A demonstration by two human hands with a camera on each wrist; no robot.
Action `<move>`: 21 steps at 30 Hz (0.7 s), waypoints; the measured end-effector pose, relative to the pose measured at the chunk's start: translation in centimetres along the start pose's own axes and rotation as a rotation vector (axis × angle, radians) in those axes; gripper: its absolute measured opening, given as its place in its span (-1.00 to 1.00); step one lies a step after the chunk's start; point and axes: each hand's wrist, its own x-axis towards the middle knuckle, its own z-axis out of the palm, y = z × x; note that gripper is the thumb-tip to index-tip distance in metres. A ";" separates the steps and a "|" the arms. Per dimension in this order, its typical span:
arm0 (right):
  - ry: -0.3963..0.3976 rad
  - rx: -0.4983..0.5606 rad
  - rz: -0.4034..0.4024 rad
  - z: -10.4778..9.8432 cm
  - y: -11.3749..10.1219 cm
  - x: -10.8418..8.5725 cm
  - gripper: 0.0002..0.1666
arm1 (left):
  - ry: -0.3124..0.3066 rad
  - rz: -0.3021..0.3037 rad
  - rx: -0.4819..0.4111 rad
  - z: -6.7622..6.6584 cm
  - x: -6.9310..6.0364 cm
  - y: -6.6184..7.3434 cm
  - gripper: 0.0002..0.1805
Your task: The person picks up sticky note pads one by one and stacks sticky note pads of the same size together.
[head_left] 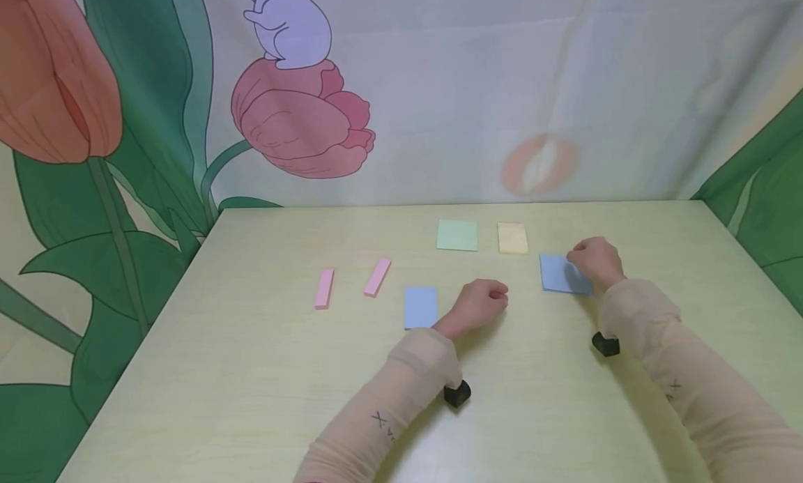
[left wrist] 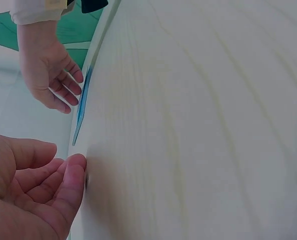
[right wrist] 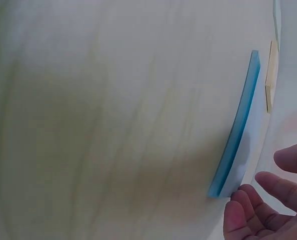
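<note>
A blue sticky note pad (head_left: 557, 275) lies at the right, with my right hand (head_left: 597, 261) over its right edge. In the right wrist view the fingers (right wrist: 283, 187) curve loosely beside the blue pad's near end, thumb apart, with nothing between them. Whether a fingertip touches the pad I cannot tell. Left of it, my left hand (head_left: 478, 304) hovers low over the table, fingers loosely bent and holding nothing, as the left wrist view of that hand (left wrist: 36, 185) also shows. A second blue sticky note pad (head_left: 419, 307) lies just left of the left hand.
Behind are a green sticky note pad (head_left: 457, 235) and a pale yellow one (head_left: 512, 238). Two narrow pink note strips (head_left: 324, 288) lie apart on the left of the wooden table (head_left: 219, 371). A printed curtain (head_left: 439, 106) hangs along the back edge.
</note>
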 end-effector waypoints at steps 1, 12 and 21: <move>-0.005 -0.006 -0.007 0.0 0.0 0.0 -0.52 | 0.000 -0.001 -0.005 0.1 0.1 0.0 -0.68; -0.031 -0.060 -0.006 0.3 -0.2 0.2 -0.52 | -0.013 -0.015 -0.065 0.7 0.4 -0.4 -0.69; -0.040 -0.119 -0.036 0.6 0.3 0.7 -0.51 | -0.009 -0.022 -0.069 0.7 0.4 -0.3 -0.69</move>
